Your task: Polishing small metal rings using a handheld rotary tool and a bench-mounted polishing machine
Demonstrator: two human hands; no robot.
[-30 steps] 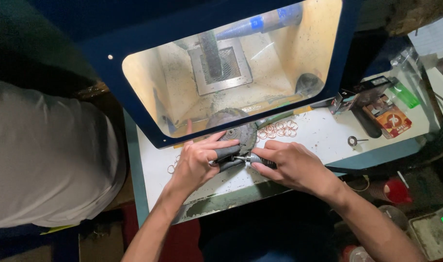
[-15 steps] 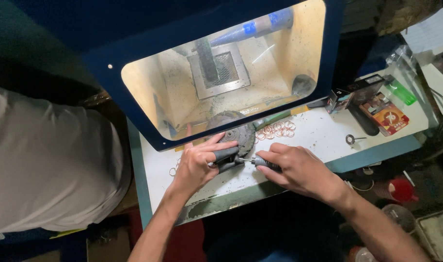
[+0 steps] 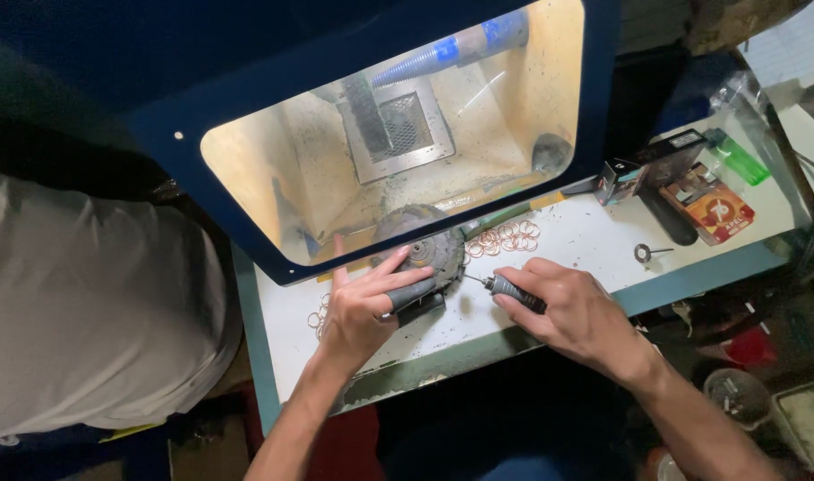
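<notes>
Right hand (image 3: 578, 313) closed on slim grey-and-black rotary handpiece (image 3: 512, 291), left hand (image 3: 361, 310) pressing down a dark grey handle (image 3: 411, 293) by the round dusty disc (image 3: 425, 246).

I grip the handpiece pencil-style, fingers wrapped shut low on the barrel so its thin tip aims left at the disc; tip contact too small to tell. My left fingers lie flat over the grey handle, thumb tucked, pinning it near the front edge of the white bench (image 3: 594, 240) so it can't roll. Disc sits half under the lit blue-framed dust hood (image 3: 603, 107), at its mouth, likely so dust goes in. Small copper-coloured rings (image 3: 505, 239) lie just right of the disc, more (image 3: 318, 313) by my left wrist. Red printed packet (image 3: 712, 207) and green lighter (image 3: 736, 158) toward the right end, well apart.
</notes>
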